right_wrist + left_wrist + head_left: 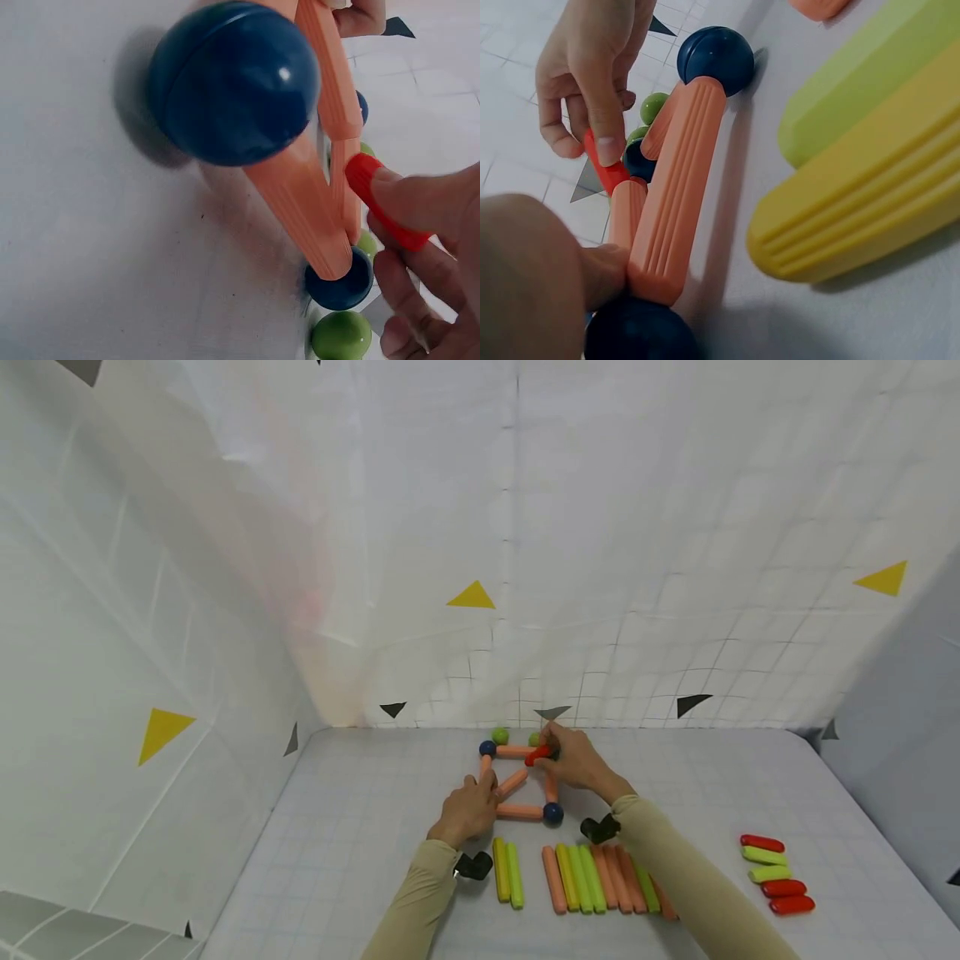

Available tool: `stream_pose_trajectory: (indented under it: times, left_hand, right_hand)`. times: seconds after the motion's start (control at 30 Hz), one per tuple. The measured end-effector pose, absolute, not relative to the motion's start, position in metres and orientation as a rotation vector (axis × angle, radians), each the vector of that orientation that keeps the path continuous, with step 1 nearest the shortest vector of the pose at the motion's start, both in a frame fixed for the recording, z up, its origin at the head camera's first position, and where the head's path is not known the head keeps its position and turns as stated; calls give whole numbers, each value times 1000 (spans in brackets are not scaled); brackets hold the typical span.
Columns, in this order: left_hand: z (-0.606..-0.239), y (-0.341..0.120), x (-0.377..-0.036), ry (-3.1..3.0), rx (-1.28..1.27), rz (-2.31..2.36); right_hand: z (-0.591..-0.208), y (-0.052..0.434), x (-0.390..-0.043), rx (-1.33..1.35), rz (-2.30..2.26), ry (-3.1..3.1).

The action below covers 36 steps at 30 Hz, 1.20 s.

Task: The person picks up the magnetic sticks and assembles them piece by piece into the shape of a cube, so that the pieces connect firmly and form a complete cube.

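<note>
A square frame of orange rods [519, 812] and dark blue balls [552, 812] lies on the table, with one more orange rod [513, 783] slanting across its inside. My left hand [468, 808] is at the frame's near left corner, where its fingers grip the slanting rod's lower end; the blue ball [641, 330] there shows in the left wrist view. Between thumb and fingers, my right hand [577, 762] pinches a short red rod [386, 201]. In the head view this rod lies between the slanting rod's upper end and the far right corner, whose blue ball [339, 279] shows in the right wrist view.
Green balls [500, 737] sit behind the frame. Nearer me are a yellow and a green rod [514, 877], then a row of orange, yellow and green rods [581, 878], partly under my right sleeve. Short red and green rods [783, 888] lie at right. White walls enclose the table.
</note>
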<state>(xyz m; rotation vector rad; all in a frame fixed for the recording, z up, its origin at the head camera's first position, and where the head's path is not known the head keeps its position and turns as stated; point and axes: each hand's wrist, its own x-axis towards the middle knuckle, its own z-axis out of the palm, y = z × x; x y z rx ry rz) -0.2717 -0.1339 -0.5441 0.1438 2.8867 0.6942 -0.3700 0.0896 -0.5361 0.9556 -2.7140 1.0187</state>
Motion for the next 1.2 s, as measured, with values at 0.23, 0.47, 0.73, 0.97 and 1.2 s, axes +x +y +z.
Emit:
stream_pose_trajectory:
  times: [0.23, 0.47, 0.73, 0.97, 1.2]
  left_hand:
    - [-546, -134, -272, 2892, 155, 679]
    - [-547, -135, -273, 2888, 140, 700]
    - [-547, -135, -273, 2884, 149, 688]
    - [-546, -135, -273, 2895, 153, 676]
    - [-547, -136, -272, 2891, 162, 705]
  right_hand:
    - [-539, 84, -370, 1016, 769, -2744]
    - [-535, 69, -366, 948, 435, -2752]
    - [-530, 64, -361, 936, 273, -2786]
    - [-527, 70, -362, 1008, 367, -2822]
    - [-530, 71, -365, 1094, 440, -2781]
